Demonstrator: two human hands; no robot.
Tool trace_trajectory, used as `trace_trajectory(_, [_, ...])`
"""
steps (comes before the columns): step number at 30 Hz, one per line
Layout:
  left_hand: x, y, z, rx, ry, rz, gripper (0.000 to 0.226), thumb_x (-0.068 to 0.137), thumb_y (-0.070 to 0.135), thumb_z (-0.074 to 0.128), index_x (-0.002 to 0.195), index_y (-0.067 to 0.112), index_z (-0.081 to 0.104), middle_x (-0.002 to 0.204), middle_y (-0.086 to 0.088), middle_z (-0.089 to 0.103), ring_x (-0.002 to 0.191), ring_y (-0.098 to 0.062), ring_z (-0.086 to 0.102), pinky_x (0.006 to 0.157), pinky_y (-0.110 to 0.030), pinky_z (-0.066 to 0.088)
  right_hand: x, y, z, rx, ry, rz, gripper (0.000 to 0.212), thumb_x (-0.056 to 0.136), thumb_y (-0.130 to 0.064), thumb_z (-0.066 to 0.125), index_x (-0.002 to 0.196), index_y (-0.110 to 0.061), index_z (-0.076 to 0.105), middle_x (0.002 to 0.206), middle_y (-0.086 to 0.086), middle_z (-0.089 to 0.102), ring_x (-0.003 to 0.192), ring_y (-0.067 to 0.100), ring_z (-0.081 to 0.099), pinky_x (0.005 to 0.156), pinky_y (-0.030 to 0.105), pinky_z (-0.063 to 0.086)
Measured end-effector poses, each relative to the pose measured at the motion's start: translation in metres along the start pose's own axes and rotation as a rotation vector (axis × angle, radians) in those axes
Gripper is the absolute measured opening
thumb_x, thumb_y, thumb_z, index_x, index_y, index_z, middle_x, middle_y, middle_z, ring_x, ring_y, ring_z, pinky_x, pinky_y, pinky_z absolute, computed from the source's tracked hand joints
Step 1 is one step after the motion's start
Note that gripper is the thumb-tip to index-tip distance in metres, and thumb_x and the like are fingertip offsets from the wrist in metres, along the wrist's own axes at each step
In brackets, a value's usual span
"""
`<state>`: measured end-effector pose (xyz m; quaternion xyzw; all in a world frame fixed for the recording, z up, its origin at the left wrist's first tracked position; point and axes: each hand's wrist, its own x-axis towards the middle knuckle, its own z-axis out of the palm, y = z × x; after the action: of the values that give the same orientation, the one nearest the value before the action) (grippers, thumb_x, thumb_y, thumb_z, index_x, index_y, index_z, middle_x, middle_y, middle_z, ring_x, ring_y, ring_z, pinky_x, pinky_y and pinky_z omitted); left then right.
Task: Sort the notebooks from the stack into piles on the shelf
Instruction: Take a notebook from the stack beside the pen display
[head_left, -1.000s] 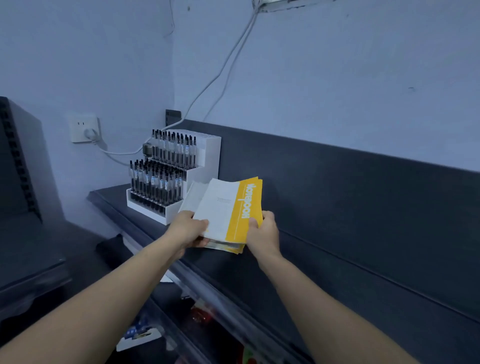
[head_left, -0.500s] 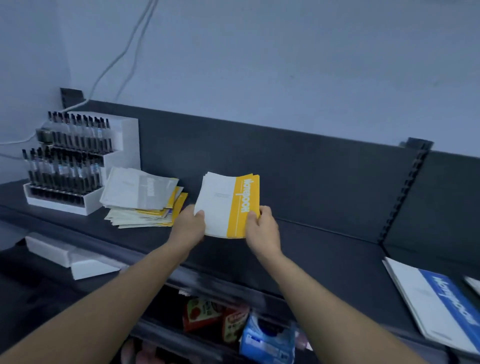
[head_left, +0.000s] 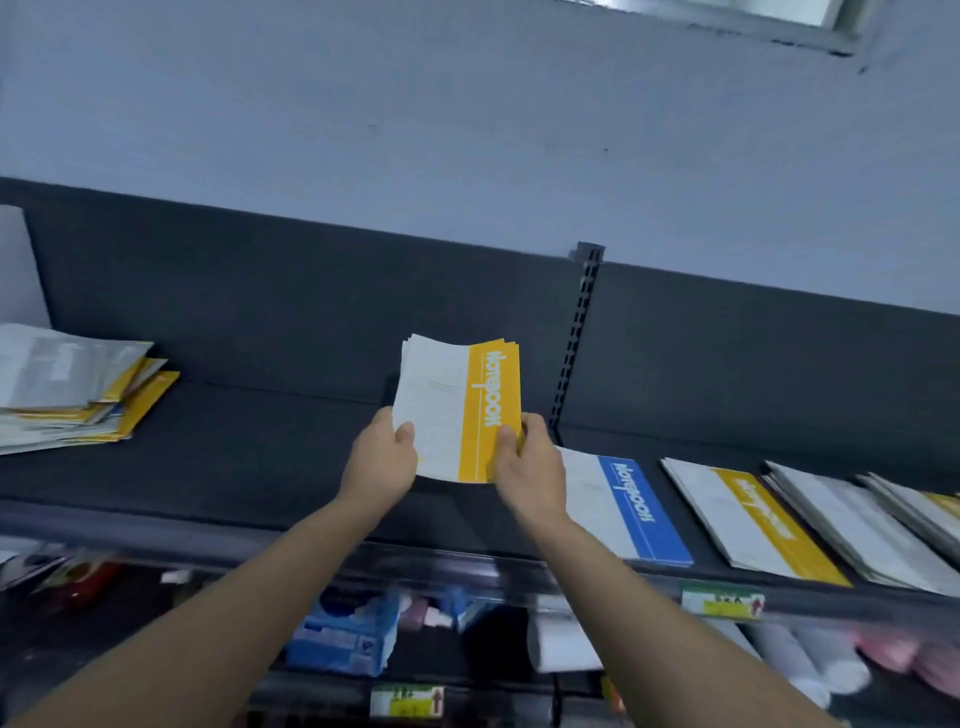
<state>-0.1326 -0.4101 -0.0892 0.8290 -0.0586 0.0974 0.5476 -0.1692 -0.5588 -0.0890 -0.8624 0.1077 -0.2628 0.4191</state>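
I hold a small bundle of white notebooks with a yellow band (head_left: 457, 405) above the dark shelf (head_left: 249, 457). My left hand (head_left: 382, 457) grips its lower left corner and my right hand (head_left: 530, 462) grips its lower right edge. A messy stack of white and yellow notebooks (head_left: 72, 389) lies at the shelf's left end. To the right lie a blue-banded pile (head_left: 628, 504), a yellow-banded pile (head_left: 748, 519) and further piles (head_left: 872, 519) partly cut off by the frame edge.
A slotted metal upright (head_left: 576, 338) splits the dark back panel just behind the held notebooks. Below the shelf's front rail, a lower shelf holds packaged goods (head_left: 343, 639) and price tags (head_left: 722, 600). A pale wall rises behind.
The view and both hands have swung right along the shelf with the yellow notebooks. The pen display has left the frame, and the sorted piles on the right have come into view.
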Motion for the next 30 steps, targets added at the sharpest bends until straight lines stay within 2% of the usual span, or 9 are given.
trace_trajectory(4, [-0.026,0.028,0.057,0.027,-0.046,0.015,0.029,0.103,0.021,0.031,0.122,0.008,0.048,0.112,-0.004,0.056,0.095,-0.021,0.054,0.077,-0.033,0.043,-0.001,0.038,-0.057,-0.014,0.033,0.015,0.023,0.101,-0.029,0.039,0.112,-0.014,0.051,0.093,0.001,0.060,0.085,0.025,0.058,0.070,0.037,0.046])
trace_trajectory(7, [-0.041,0.045,0.098,0.044,-0.088,0.029,0.029,0.103,0.021,0.031,0.122,0.007,0.048,0.108,-0.003,0.055,0.091,-0.019,0.053,0.075,-0.032,0.040,-0.001,0.065,-0.096,-0.035,0.067,0.042,0.021,0.101,-0.028,0.039,0.111,-0.014,0.051,0.090,0.001,0.058,0.083,0.025,0.056,0.066,0.034,0.039])
trace_trajectory(11, [-0.055,0.066,0.146,0.059,-0.155,0.047,0.029,0.103,0.022,0.031,0.121,0.007,0.048,0.109,-0.006,0.058,0.088,-0.019,0.054,0.074,-0.033,0.043,0.001,0.098,-0.140,-0.091,0.105,0.068,0.022,0.101,-0.028,0.039,0.112,-0.013,0.052,0.092,0.002,0.060,0.085,0.027,0.058,0.066,0.033,0.040])
trace_trajectory(16, [-0.060,0.084,0.199,0.123,-0.262,0.054,0.036,0.103,0.026,0.030,0.129,0.006,0.043,0.105,-0.007,0.057,0.076,-0.015,0.053,0.057,-0.027,0.040,0.008,0.132,-0.182,-0.131,0.151,0.111,0.022,0.101,-0.027,0.039,0.112,-0.014,0.051,0.091,0.004,0.064,0.082,0.027,0.060,0.067,0.036,0.045])
trace_trajectory(19, [-0.060,0.091,0.226,0.168,-0.317,0.058,0.036,0.103,0.028,0.032,0.129,0.005,0.042,0.106,-0.010,0.057,0.076,-0.018,0.052,0.064,-0.031,0.040,0.015,0.154,-0.199,-0.168,0.174,0.149,0.024,0.101,-0.029,0.038,0.114,-0.014,0.051,0.093,0.006,0.065,0.084,0.028,0.060,0.072,0.040,0.047])
trace_trajectory(21, [-0.057,0.095,0.244,0.181,-0.358,0.063,0.034,0.102,0.029,0.035,0.123,0.004,0.043,0.111,-0.014,0.058,0.072,-0.017,0.051,0.062,-0.031,0.039,0.020,0.166,-0.209,-0.191,0.185,0.192,0.024,0.101,-0.030,0.038,0.115,-0.016,0.051,0.094,0.005,0.065,0.086,0.029,0.060,0.072,0.038,0.045])
trace_trajectory(24, [-0.051,0.098,0.267,0.178,-0.421,0.084,0.033,0.100,0.031,0.042,0.123,0.008,0.047,0.120,-0.007,0.058,0.097,-0.022,0.057,0.077,-0.032,0.044,0.029,0.185,-0.223,-0.268,0.207,0.237,0.025,0.101,-0.030,0.038,0.116,-0.015,0.052,0.102,0.006,0.065,0.094,0.030,0.059,0.071,0.036,0.042])
trace_trajectory(26, [-0.049,0.100,0.282,0.200,-0.471,0.092,0.035,0.098,0.033,0.045,0.124,0.010,0.048,0.122,-0.004,0.058,0.105,-0.022,0.056,0.086,-0.034,0.046,0.034,0.195,-0.232,-0.360,0.205,0.270,0.026,0.101,-0.030,0.038,0.116,-0.013,0.051,0.105,0.008,0.064,0.098,0.031,0.059,0.069,0.034,0.036])
trace_trajectory(30, [-0.053,0.109,0.305,0.325,-0.538,0.123,0.032,0.099,0.032,0.044,0.120,0.007,0.048,0.120,-0.007,0.057,0.099,-0.022,0.054,0.084,-0.034,0.046,0.040,0.216,-0.245,-0.495,0.188,0.309,0.026,0.101,-0.029,0.036,0.113,-0.011,0.051,0.105,0.011,0.065,0.098,0.034,0.059,0.068,0.034,0.036])
